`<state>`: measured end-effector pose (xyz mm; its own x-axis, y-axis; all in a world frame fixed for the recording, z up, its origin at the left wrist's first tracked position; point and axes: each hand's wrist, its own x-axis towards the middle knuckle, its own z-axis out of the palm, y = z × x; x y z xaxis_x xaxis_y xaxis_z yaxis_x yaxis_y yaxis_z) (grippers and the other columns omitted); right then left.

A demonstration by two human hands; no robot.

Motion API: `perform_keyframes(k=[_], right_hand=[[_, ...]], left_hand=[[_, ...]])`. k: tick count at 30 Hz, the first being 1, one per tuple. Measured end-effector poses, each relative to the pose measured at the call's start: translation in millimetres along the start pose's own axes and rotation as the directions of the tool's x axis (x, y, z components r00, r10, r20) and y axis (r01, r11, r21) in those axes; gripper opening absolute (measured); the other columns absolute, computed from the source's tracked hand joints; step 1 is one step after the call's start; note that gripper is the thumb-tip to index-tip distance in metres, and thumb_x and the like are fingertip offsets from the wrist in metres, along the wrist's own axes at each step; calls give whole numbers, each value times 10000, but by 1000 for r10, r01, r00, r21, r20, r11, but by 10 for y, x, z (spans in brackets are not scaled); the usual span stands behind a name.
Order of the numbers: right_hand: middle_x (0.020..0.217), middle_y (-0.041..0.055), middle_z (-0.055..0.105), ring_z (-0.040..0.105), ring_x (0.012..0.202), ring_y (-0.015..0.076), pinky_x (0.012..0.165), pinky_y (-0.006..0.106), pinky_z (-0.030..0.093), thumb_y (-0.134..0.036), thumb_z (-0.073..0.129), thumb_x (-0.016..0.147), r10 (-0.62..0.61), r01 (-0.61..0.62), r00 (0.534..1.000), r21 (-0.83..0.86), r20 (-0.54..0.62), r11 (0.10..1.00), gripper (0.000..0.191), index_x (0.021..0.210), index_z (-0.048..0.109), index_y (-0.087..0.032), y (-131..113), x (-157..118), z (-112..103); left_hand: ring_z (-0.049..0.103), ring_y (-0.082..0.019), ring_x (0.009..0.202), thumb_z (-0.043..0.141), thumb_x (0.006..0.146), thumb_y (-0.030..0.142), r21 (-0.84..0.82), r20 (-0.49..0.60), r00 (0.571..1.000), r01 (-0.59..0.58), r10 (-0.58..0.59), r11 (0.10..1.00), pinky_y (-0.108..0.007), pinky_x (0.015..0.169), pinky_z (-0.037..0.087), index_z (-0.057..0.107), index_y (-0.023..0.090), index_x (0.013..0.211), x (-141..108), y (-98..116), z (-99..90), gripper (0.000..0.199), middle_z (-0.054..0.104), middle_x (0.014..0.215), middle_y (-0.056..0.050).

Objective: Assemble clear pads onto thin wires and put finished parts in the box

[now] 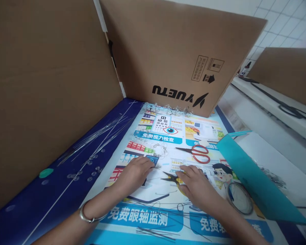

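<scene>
My left hand point(137, 172) is closed in the middle of the printed sheet, with thin wire point(157, 167) sticking out at its fingertips. To its right, my right hand point(196, 185) grips pliers point(180, 183) by their yellow handles, most of which the palm hides. The dark jaws point left, toward my left hand, and look parted. Beyond both hands lie red-handled scissors point(200, 154) and a ring of clear beads point(159, 149). Loose straight wires point(155, 233) are scattered on the sheet nearer to me.
Cardboard panels point(178, 51) wall off the left and back. On the blue strip at left lie long wires point(97, 132), loose clear discs point(90, 178) and a green piece point(46, 173). A teal-sided box point(255, 180) holding small clear pieces stands at right, beside a wire coil point(239, 198).
</scene>
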<state>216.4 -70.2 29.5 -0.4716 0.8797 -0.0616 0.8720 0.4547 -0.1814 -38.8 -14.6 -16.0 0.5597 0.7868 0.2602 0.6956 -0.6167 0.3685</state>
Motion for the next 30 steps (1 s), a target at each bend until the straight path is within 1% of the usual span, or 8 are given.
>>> perform_keyframes(k=[4, 7, 10, 13, 17, 22, 26, 30], right_hand=[[1284, 78, 460, 365, 1155, 281, 931, 443, 335, -270, 487, 844, 29, -29, 1000, -2, -8, 1000, 377, 1221, 496, -248, -4, -27, 42], [1265, 98, 464, 352, 1153, 293, 921, 456, 324, -238, 512, 831, 15, -15, 997, -6, -69, 1000, 378, 1208, 499, -229, -38, -52, 50], [1105, 95, 543, 413, 1052, 271, 869, 433, 339, -208, 538, 827, -53, 54, 991, 7, -125, 999, 257, 1083, 565, -211, -109, -82, 52], [904, 69, 573, 456, 914, 226, 809, 397, 350, -163, 536, 837, -167, 165, 975, -24, -149, 986, 108, 920, 601, -189, -178, -91, 76], [818, 70, 567, 459, 830, 213, 810, 411, 343, -96, 524, 826, -314, 289, 945, -217, -93, 932, 89, 840, 598, -143, -254, -59, 119], [773, 102, 577, 457, 847, 262, 851, 459, 318, -113, 585, 755, -421, 385, 907, -433, 13, 815, 70, 809, 629, -116, -383, -1, 122], [716, 89, 572, 465, 789, 248, 785, 435, 353, -125, 604, 736, -426, 403, 903, -474, 63, 783, 47, 770, 637, -122, -455, 69, 124], [719, 84, 569, 464, 757, 227, 735, 403, 365, -113, 570, 770, -416, 384, 909, -447, 29, 808, 59, 737, 615, -130, -423, 119, 123]], left_hand=[[528, -197, 845, 462, 866, 183, -1, 19, 1000, 5, -5, 1000, -336, 763, 417, 610, 196, 905, 12, 14, -18, 154, 603, 841, -44], [530, -199, 852, 472, 864, 199, 1, 24, 1000, 14, -14, 1000, -335, 762, 416, 612, 196, 906, 14, 24, -37, 146, 609, 851, -45], [540, -201, 856, 473, 864, 205, -6, 26, 1000, 14, -14, 1000, -339, 766, 412, 611, 196, 919, 6, 21, -59, 149, 620, 858, -45], [554, -202, 847, 465, 866, 198, -27, 22, 1000, 8, -7, 1000, -342, 765, 411, 611, 198, 933, -7, 7, -80, 161, 637, 856, -45], [573, -197, 833, 445, 869, 180, -56, 13, 1000, -1, 2, 998, -343, 769, 414, 614, 200, 943, -23, -14, -98, 185, 654, 849, -38], [584, -192, 817, 447, 867, 176, -88, -30, 1000, 5, -8, 996, -335, 756, 427, 617, 197, 927, -37, -10, -146, 181, 658, 846, -36], [587, -191, 829, 463, 862, 176, -115, -105, 994, 13, -25, 993, -334, 765, 435, 615, 192, 929, -42, 5, -202, 167, 660, 844, -39], [587, -182, 817, 468, 861, 168, -158, -179, 983, 13, -42, 987, -334, 760, 438, 614, 193, 920, -49, 13, -265, 159, 664, 856, -32]])
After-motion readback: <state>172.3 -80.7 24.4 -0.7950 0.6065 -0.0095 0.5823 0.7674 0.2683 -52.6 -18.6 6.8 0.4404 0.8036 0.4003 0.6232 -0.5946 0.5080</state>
